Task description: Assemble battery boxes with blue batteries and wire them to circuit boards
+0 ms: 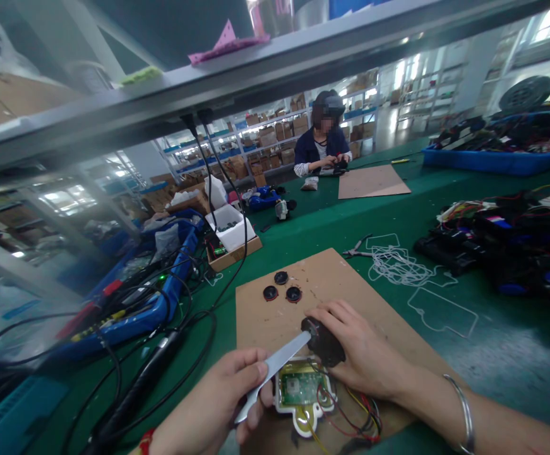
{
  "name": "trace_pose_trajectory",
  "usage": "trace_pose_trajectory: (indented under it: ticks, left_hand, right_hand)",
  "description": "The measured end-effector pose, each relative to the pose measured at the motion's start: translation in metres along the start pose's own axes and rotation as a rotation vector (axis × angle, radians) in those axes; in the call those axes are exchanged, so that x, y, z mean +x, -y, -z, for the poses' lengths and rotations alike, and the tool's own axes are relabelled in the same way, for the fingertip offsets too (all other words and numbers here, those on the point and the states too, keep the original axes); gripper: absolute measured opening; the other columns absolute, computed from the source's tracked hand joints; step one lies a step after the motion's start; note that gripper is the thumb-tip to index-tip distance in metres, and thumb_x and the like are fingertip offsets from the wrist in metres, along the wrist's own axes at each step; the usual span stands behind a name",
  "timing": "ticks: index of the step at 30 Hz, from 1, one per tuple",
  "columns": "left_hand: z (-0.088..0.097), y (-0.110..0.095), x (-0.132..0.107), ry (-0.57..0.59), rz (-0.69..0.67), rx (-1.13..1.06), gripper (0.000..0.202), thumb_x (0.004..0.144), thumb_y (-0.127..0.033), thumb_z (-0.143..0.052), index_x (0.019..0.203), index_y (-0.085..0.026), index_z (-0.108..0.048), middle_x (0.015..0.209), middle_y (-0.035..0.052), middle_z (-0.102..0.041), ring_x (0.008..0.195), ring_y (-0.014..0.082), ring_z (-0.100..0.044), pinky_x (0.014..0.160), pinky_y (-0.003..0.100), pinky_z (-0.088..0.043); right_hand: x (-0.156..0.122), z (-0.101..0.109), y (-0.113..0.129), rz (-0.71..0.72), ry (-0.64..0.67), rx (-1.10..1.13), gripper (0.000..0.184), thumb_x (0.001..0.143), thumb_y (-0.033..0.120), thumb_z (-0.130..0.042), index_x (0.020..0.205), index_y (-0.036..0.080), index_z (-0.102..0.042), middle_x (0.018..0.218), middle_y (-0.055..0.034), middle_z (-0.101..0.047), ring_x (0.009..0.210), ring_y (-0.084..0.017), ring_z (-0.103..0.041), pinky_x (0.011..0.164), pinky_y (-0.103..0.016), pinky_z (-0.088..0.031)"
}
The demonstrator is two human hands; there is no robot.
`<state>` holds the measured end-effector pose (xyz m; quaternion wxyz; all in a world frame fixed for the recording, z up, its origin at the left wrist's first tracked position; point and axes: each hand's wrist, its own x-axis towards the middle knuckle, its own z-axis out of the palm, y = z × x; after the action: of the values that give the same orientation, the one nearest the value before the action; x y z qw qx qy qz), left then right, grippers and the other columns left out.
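My left hand [218,404] is closed around a flat silver metal tool [275,365], whose tip reaches a black round part [322,342]. My right hand [360,354] grips that black part from the right, fingers curled over it. Just below lies a white housing with a green circuit board [299,390], with red, yellow and black wires [350,420] trailing from it. All of this rests on a brown board [265,309] on the green table. Three small black round caps [281,287] lie at the board's far end.
Cutters [357,248] and a heap of white trimmed strips [400,265] lie beyond the board. Dark parts with wires [502,240] pile at right. A blue tray of tools [132,303], cables and a box [232,243] sit at left. Another person [324,142] works across the table.
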<state>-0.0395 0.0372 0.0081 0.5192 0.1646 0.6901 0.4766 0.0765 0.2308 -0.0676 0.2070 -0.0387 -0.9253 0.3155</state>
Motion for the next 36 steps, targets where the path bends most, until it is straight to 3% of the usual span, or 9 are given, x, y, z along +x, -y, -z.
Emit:
trace_pose_trajectory:
  ticks: [5,14,17,21,24,26,28,31,36]
  left_hand:
    - [0.005,-0.001,0.003,-0.035,-0.051,0.220,0.035,0.080,-0.050,-0.056,0.077,-0.015,-0.052,0.064,-0.0026,-0.052,0.043,0.0045,-0.044,0.035,0.013,-0.031]
    - [0.000,0.000,0.002,0.099,0.021,0.061,0.028,0.080,-0.042,-0.057,0.076,-0.016,-0.049,0.063,-0.0039,-0.049,0.038,0.0021,-0.032,0.032,0.015,-0.019]
    - [-0.008,-0.004,0.000,0.049,-0.033,0.399,0.022,0.087,-0.039,-0.047,0.083,-0.018,-0.051,0.065,-0.0022,-0.052,0.043,0.0065,-0.039,0.038,0.017,-0.028]
    - [-0.006,-0.001,0.003,-0.116,-0.370,1.203,0.022,0.089,-0.017,-0.036,0.095,-0.018,-0.058,0.081,0.0059,-0.063,0.070,0.0179,-0.058,0.062,0.027,-0.043]
    - [0.002,0.000,0.009,-0.065,-0.460,1.617,0.046,0.082,-0.004,-0.034,0.123,-0.017,-0.050,0.093,0.0119,-0.064,0.079,0.0240,-0.060,0.065,0.032,-0.045]
    - [0.005,-0.004,0.011,-0.030,-0.492,1.731,0.051,0.082,-0.004,-0.032,0.130,-0.016,-0.044,0.097,0.0141,-0.063,0.083,0.0256,-0.060,0.065,0.033,-0.045]
    - [0.005,-0.013,0.012,-0.050,-0.494,1.697,0.042,0.086,-0.009,-0.031,0.123,-0.017,-0.050,0.097,0.0132,-0.063,0.084,0.0249,-0.060,0.068,0.033,-0.045]
    - [0.002,-0.027,0.014,-0.132,-0.423,1.408,0.028,0.093,-0.029,-0.035,0.101,-0.019,-0.060,0.087,0.0066,-0.063,0.077,0.0202,-0.058,0.068,0.029,-0.041]
    - [-0.005,-0.032,0.025,0.011,-0.143,0.944,0.055,0.091,-0.055,-0.028,0.065,-0.017,-0.056,0.052,-0.0048,-0.036,0.049,0.0112,-0.034,0.050,0.023,-0.025]
  right_hand:
    - [0.001,0.003,-0.003,0.034,0.011,0.047,0.045,0.069,0.022,-0.064,0.113,0.019,-0.054,0.104,-0.0099,-0.056,0.099,-0.026,-0.049,0.085,-0.039,-0.043]
    - [0.002,0.005,-0.006,0.120,0.006,0.011,0.048,0.070,0.024,-0.063,0.117,0.021,-0.053,0.108,-0.0101,-0.056,0.102,-0.027,-0.048,0.089,-0.042,-0.041]
    - [0.002,0.007,-0.007,0.134,0.001,-0.069,0.050,0.071,0.025,-0.063,0.120,0.021,-0.053,0.111,-0.0112,-0.056,0.105,-0.029,-0.046,0.093,-0.046,-0.038]
    - [0.002,0.013,-0.007,0.097,0.034,-0.071,0.047,0.070,0.023,-0.062,0.116,0.019,-0.055,0.106,-0.0108,-0.058,0.100,-0.028,-0.049,0.088,-0.042,-0.041]
    - [0.003,0.016,-0.008,0.060,0.060,-0.017,0.045,0.066,0.021,-0.065,0.110,0.019,-0.057,0.099,-0.0088,-0.060,0.095,-0.026,-0.052,0.082,-0.038,-0.043]
    - [0.004,0.018,-0.008,0.035,0.055,0.023,0.043,0.065,0.021,-0.066,0.107,0.019,-0.057,0.096,-0.0074,-0.060,0.092,-0.024,-0.053,0.081,-0.037,-0.044]
    - [0.004,0.019,-0.006,0.003,0.039,0.053,0.040,0.065,0.021,-0.067,0.103,0.019,-0.058,0.094,-0.0067,-0.061,0.090,-0.024,-0.054,0.080,-0.037,-0.044]
    - [0.003,0.018,-0.004,-0.014,-0.012,0.044,0.040,0.065,0.020,-0.066,0.103,0.017,-0.058,0.096,-0.0081,-0.060,0.092,-0.025,-0.053,0.080,-0.037,-0.044]
    - [-0.001,0.014,-0.002,0.102,-0.096,-0.096,0.054,0.067,0.022,-0.065,0.120,0.019,-0.053,0.112,-0.0113,-0.056,0.105,-0.029,-0.047,0.090,-0.044,-0.040]
